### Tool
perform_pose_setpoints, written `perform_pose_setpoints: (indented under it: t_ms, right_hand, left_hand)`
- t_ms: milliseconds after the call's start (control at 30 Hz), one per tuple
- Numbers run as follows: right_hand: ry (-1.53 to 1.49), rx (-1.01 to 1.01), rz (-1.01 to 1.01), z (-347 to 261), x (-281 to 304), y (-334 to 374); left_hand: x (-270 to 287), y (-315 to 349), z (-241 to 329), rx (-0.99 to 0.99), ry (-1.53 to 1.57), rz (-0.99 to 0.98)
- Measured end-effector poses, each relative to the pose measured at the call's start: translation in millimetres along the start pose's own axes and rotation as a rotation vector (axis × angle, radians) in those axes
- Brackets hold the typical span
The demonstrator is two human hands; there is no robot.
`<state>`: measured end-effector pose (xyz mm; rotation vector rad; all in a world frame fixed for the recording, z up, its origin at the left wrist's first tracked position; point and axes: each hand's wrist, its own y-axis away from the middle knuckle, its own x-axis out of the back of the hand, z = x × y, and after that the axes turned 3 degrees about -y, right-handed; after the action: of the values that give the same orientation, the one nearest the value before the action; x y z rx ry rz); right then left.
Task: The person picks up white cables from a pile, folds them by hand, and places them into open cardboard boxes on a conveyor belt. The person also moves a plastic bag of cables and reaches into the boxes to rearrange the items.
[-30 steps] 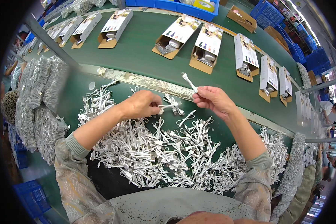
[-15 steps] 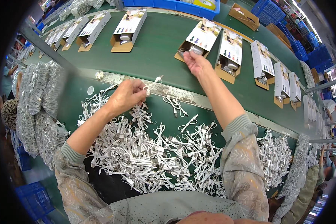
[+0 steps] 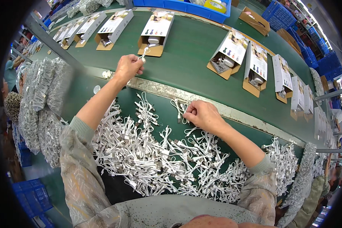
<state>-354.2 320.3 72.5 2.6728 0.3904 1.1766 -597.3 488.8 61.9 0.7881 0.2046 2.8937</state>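
Observation:
My left hand [image 3: 129, 70] pinches a short white cable [image 3: 143, 56]. The cable's end reaches the opening of a white printed box [image 3: 155, 26] on the green belt, where a white rounded item [image 3: 153, 40] shows inside. My right hand [image 3: 204, 116] is lower and to the right, its fingers closed at a bundled white cable [image 3: 177, 108] on the green table. Between my forearms spreads a large pile of white cables [image 3: 152, 159] with metal plugs. A small cluster of cables [image 3: 145, 110] lies between my hands.
More open-ended boxes [image 3: 231, 47] stand along the belt [image 3: 190, 49] on both sides. A worn metal rail [image 3: 163, 89] divides belt from table. Bagged goods [image 3: 38, 91] are stacked at left. A blue bin [image 3: 186, 9] sits beyond the belt, and another cable heap [image 3: 283, 163] lies at right.
The boxes have shifted right along the belt. My left hand has moved up to a box with its cable. My right hand has left another box and come down to a cable on the table.

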Motion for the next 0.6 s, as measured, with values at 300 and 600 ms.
perform_pose_setpoints:
  t_ms: [300,600]
  right_hand:
    - [-0.124,0.082,0.184,12.8,-0.2,5.3]
    - [-0.822,-0.14,0.088,40.6,8.9,-10.5]
  left_hand:
    - [-56.2,-36.6,1.8,0.018,-0.016,0.055]
    - [-98.5,-54.9,18.9,0.103,0.305,-0.059]
